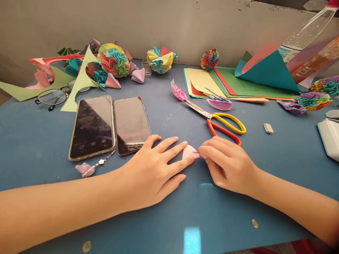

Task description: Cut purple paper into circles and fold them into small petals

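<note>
A small folded piece of pink paper (pixel 189 152) lies on the blue table between my hands. My left hand (pixel 165 158) rests flat with fingers spread, its fingertips pressing on the paper's left edge. My right hand (pixel 229 162) is closed in a pinch at the paper's right side. From its fingertips a thin needle (pixel 196 152) points left over the paper; most of its length is hidden by the fingers. Just beyond my right hand lie open scissors (pixel 208 114) with yellow and red handles, their tips at a crumpled pink paper piece (pixel 178 92).
Two phones (pixel 92 128) lie left, one with a charm (pixel 86 169). Behind are glasses (pixel 51 97), paper scraps (pixel 82 81) and ruffled paper balls (pixel 114 60). Coloured sheets (pixel 246 83), a purple paper piece (pixel 219 104) and an eraser (pixel 268 128) lie right, near a bottle (pixel 307 31).
</note>
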A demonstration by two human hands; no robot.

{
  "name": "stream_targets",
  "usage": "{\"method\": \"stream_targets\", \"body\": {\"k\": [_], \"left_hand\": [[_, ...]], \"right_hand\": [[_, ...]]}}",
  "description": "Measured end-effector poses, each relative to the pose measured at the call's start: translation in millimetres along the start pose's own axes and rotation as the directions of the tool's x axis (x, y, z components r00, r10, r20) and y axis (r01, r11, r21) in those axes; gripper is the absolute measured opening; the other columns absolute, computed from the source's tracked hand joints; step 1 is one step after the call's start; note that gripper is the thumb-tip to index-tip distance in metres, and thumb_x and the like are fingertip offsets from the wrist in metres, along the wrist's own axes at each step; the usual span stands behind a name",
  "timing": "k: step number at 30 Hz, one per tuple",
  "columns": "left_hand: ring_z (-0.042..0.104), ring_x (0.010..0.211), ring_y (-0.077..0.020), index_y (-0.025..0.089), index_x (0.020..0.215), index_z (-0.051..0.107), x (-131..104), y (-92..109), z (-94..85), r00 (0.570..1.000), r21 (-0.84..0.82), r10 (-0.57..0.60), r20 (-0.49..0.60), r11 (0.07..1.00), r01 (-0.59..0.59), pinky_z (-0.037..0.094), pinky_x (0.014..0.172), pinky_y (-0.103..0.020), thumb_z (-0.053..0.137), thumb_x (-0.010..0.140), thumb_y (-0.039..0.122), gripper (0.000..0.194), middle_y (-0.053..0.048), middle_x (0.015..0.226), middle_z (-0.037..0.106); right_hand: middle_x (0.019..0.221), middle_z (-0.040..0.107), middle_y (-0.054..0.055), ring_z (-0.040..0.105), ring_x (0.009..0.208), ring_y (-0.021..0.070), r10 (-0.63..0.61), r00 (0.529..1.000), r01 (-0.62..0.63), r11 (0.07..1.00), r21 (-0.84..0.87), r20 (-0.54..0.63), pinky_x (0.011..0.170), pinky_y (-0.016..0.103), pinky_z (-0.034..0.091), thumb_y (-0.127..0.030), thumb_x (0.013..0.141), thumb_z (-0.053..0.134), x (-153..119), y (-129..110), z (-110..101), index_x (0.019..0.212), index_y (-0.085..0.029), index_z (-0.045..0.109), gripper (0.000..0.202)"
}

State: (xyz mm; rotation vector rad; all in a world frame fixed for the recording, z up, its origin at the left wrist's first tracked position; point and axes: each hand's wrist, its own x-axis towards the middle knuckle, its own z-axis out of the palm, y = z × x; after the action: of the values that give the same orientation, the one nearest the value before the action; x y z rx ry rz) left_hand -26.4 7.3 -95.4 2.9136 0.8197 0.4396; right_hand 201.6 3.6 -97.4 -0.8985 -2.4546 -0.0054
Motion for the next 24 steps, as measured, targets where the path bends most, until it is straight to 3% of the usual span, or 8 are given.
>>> {"method": "stream_targets", "body": {"k": [7,19,24], "left_hand": [[0.046,0.123,-0.0288,0.025,0.131,0.050,0,-1,-0.1,1.000,-0.007,0.008,-0.005,1.000,-0.008,0.033,0.099,-0.049,0.043,0.091,0.030,0.041,-0.011,0.135,0.051],[0.045,0.124,-0.0286,0.026,0.132,0.049,1,-1,-3.0,0.999,0.023,0.028,0.022,0.999,-0.028,0.033,0.099,-0.048,0.043,0.091,0.030,0.041,-0.010,0.136,0.050],[0.045,0.124,-0.0283,0.028,0.130,0.050,0,-3,-3.1,1.000,-0.016,0.019,0.011,1.000,-0.019,0.034,0.098,-0.047,0.044,0.090,0.029,0.041,-0.009,0.137,0.049]], "right_hand": [[0.073,0.058,0.007,0.046,0.064,0.0166,-0.020,0.997,0.018,1.000,0.025,0.068,0.060,0.030,0.040,-0.003,0.083,0.037,3,1,6,0.085,-0.017,0.055,0.022],[0.071,0.056,0.007,0.041,0.063,0.0171,0.016,0.992,-0.009,0.998,-0.056,0.126,0.058,0.030,0.038,0.002,0.079,0.036,-3,2,-6,0.079,-0.017,0.056,0.027],[0.072,0.056,0.007,0.045,0.065,0.0177,0.036,0.996,-0.033,0.999,-0.035,0.086,0.061,0.031,0.040,-0.002,0.082,0.039,-6,5,-7,0.080,-0.018,0.055,0.023]]}}
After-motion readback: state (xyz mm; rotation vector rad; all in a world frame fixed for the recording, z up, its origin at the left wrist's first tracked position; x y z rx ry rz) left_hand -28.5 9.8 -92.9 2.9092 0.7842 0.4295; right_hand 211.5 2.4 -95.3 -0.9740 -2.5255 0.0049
